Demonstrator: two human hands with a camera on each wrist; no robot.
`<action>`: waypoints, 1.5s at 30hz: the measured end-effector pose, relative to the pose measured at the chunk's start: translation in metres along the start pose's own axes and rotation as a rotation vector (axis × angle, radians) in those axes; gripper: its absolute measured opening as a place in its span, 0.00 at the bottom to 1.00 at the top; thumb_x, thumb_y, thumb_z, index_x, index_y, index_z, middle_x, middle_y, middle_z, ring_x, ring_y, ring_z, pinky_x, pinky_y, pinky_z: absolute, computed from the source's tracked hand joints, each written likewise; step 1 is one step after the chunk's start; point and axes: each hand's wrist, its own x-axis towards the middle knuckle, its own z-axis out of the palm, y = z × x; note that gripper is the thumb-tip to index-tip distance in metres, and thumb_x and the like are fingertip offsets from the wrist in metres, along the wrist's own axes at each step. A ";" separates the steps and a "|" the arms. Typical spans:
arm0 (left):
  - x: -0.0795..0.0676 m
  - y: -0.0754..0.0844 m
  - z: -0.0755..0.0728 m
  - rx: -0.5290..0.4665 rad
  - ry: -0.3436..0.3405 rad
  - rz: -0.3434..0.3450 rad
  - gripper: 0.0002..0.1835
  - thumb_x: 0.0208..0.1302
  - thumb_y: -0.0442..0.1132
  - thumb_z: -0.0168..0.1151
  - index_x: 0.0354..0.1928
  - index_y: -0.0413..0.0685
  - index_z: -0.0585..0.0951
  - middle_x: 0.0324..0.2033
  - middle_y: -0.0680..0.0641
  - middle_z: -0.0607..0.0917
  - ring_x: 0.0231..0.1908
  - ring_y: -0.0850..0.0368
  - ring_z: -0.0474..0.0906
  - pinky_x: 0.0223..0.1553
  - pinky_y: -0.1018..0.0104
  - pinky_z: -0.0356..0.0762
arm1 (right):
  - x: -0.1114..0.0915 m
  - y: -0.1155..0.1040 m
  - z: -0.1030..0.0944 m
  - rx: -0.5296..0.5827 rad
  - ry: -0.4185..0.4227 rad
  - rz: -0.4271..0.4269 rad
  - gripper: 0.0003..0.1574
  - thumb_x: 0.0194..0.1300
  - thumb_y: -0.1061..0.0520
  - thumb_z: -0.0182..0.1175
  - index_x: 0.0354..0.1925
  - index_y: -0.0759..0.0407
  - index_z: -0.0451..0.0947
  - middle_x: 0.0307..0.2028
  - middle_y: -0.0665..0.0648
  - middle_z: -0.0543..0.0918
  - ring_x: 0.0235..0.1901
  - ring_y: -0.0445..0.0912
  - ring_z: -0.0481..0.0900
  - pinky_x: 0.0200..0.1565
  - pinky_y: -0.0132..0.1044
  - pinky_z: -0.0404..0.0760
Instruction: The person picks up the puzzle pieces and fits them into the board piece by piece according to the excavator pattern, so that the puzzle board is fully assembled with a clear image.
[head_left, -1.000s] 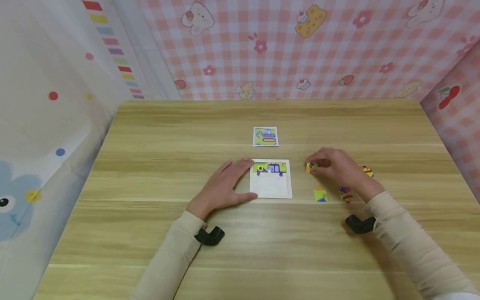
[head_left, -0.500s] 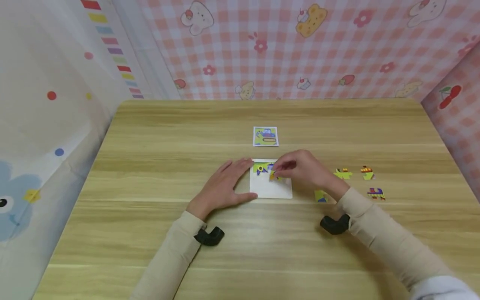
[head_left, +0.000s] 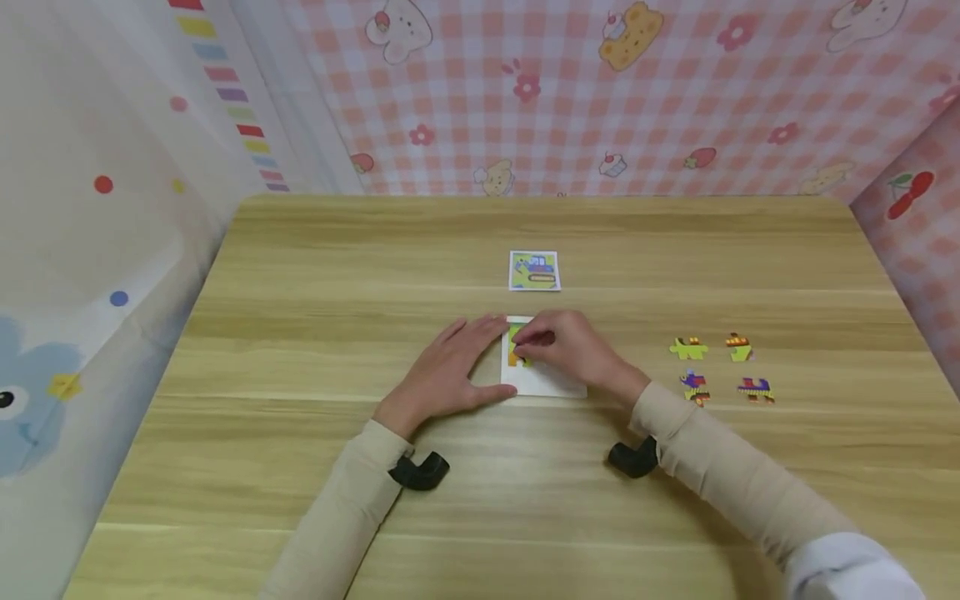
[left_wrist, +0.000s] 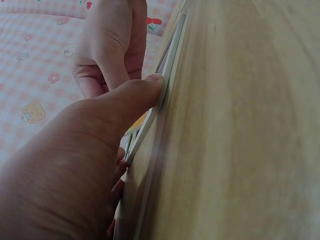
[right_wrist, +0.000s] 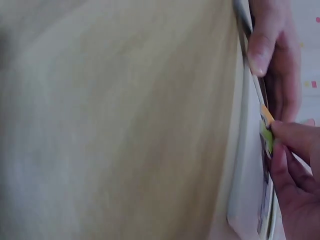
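Yellow-green and orange on the pinched puzzle piece (right_wrist: 269, 142); white on the puzzle tray (head_left: 543, 384); yellow-green, purple, red and orange across the loose pieces (head_left: 688, 350). White border around yellow-green and blue print on the picture card (head_left: 535, 271). Streaked pale brown on the tabletop (head_left: 525, 525); pink-and-white checks on the backdrop (head_left: 465, 100); plain beige on the sleeves (head_left: 735, 479); black on the wrist fittings (head_left: 422, 472).

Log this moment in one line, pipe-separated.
left hand: touching board | right hand: pinching puzzle piece at board | loose pieces: four visible, right of board | picture card: beyond board
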 end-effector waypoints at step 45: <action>0.000 0.001 -0.001 0.005 -0.017 0.001 0.51 0.65 0.70 0.61 0.82 0.51 0.59 0.80 0.53 0.58 0.80 0.59 0.47 0.80 0.63 0.33 | -0.015 -0.003 -0.004 -0.374 -0.123 -0.269 0.12 0.68 0.63 0.69 0.48 0.69 0.88 0.46 0.59 0.84 0.47 0.50 0.83 0.51 0.42 0.85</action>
